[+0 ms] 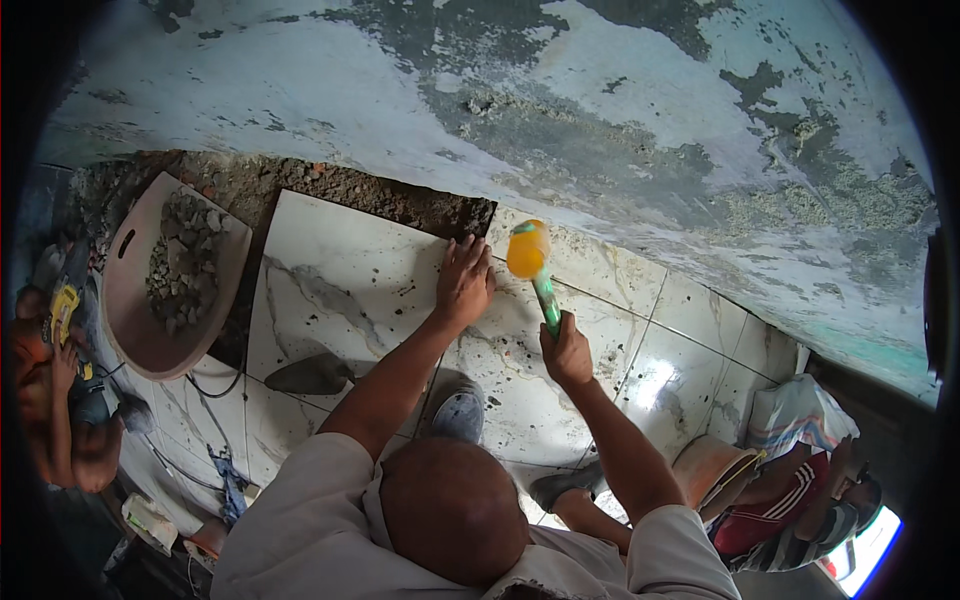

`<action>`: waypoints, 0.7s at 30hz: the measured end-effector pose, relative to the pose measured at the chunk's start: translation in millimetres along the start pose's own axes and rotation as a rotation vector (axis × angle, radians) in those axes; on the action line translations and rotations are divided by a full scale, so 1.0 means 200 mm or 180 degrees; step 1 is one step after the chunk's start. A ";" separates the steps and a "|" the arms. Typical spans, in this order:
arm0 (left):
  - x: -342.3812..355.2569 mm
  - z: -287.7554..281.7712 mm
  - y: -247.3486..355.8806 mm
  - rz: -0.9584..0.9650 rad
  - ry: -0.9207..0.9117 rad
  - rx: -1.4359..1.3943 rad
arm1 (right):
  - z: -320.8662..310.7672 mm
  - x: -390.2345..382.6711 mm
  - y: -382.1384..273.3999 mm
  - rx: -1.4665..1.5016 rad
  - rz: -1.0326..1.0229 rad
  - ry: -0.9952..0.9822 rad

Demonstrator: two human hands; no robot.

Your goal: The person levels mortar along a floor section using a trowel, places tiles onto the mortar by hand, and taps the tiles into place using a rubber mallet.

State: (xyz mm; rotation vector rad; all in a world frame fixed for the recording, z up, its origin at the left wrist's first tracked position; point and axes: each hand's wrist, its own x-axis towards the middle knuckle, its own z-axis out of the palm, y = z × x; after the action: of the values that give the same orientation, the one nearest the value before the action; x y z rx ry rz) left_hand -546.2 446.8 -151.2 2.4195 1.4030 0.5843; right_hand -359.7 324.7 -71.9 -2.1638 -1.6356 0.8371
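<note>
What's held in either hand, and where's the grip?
Right hand: the yellow-headed mallet, gripped by its green handle, away from the head. Left hand: holds nothing; fingers spread at the marbled tile's edge.

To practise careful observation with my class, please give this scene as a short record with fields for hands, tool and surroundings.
Left hand: on the far right corner of a white, grey-veined tile
Right hand: gripping a green-handled, yellow-headed mallet
Nearby: grey, pointed trowel; pinkish, rounded basin holding grey rubble
</note>
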 end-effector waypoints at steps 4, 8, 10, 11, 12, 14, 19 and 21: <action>0.04 -0.02 0.03 0.0097 0.0107 0.0093 | 0.11 0.01 -0.05 0.0606 0.1049 -0.0022; 0.11 -0.03 0.00 0.0080 -0.0158 -0.0024 | 0.22 -0.10 -0.08 0.0806 0.0998 0.0408; 0.19 -0.03 -0.07 0.0140 -0.0264 -0.0181 | 0.21 -0.10 -0.12 0.0727 0.0950 0.0260; 0.22 -0.04 -0.11 0.0323 -0.0276 -0.0270 | 0.20 -0.11 -0.17 0.0769 0.0963 0.0231; 0.26 -0.04 -0.14 0.0517 -0.0274 -0.0390 | 0.18 -0.11 -0.20 0.0653 0.0763 0.0302; 0.31 -0.04 -0.18 0.0665 -0.0360 -0.0032 | 0.16 -0.09 -0.19 0.0531 0.0583 0.0381; 0.35 -0.03 -0.20 0.0880 -0.0630 0.0099 | 0.11 0.06 0.00 -0.0040 0.0516 -0.0159; 0.34 -0.04 -0.20 0.0906 -0.0734 0.0247 | 0.08 0.07 0.01 0.0120 0.0573 -0.0183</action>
State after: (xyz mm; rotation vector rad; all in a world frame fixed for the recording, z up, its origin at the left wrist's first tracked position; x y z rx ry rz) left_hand -549.6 526.5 -147.3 2.6701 1.0163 0.3017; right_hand -365.9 335.0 -88.4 -2.3060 -1.4540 0.9811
